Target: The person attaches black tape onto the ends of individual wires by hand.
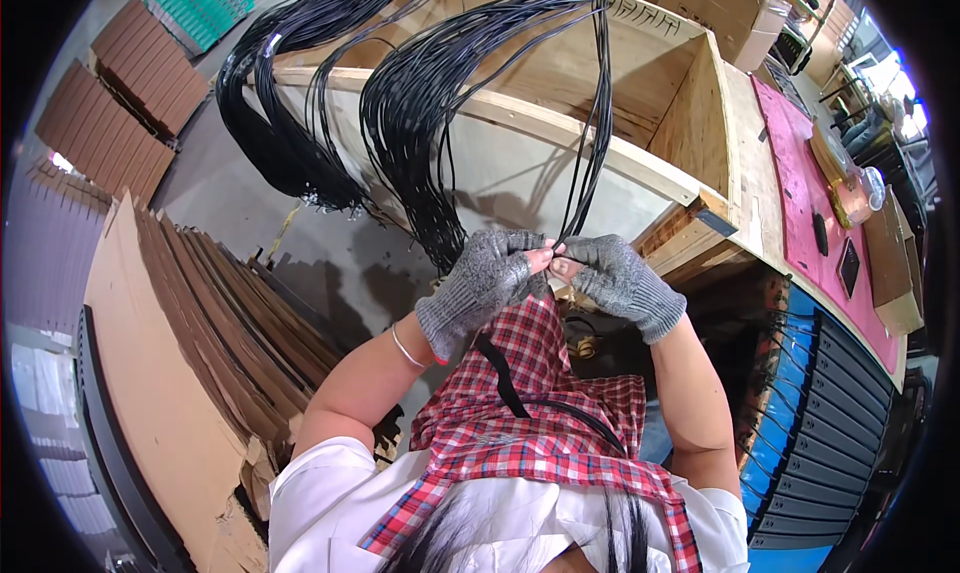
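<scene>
In front of the long open box of pale plywood (640, 169), on the side nearest to us, we hold a few thin black cable strands (607, 123). Our left hand, in a grey knitted glove with bare fingertips (478, 281), is closed at the fingertips around these strands, and our right hand, in a matching grey glove (622, 281), pinches there too; the fingers overlap, so we cannot tell which finger carries which strand. The strands come down from over the box, where they meet the thick black cable bundle (410, 113) that hangs across its near rim.

In our judgement, the first danger is a slip: the pinch is small and the gloves are bulky, so one strand could escape and swing back toward the box. The second is tangling, because the strands lie close to the bundle over the box, and a hard pull could drag other cables along. The wooden rim of the box could also rub the cable covering under this weight. The long black second bundle with pale tips (270, 143), farther left along the box, may slide down if somebody disturbs it. Finally, the flat black strap (500, 375) on the red checked cloth apron (525, 338), on our side of the box, could catch a free cable end.
</scene>
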A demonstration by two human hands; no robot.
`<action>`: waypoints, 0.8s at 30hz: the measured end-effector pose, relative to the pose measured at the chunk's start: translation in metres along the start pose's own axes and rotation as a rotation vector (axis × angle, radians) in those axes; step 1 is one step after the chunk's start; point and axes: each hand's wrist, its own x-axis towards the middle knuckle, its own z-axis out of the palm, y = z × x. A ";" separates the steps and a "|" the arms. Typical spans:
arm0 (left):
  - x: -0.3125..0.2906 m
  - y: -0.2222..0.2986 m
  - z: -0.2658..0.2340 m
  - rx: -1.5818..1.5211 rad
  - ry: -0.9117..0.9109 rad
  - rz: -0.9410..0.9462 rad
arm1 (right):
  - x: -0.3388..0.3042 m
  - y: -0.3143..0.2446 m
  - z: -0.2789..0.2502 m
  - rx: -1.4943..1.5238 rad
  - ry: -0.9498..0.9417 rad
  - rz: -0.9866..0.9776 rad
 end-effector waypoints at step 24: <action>-0.015 -0.006 0.011 0.128 0.165 0.170 | 0.007 0.002 0.008 1.078 0.223 -0.147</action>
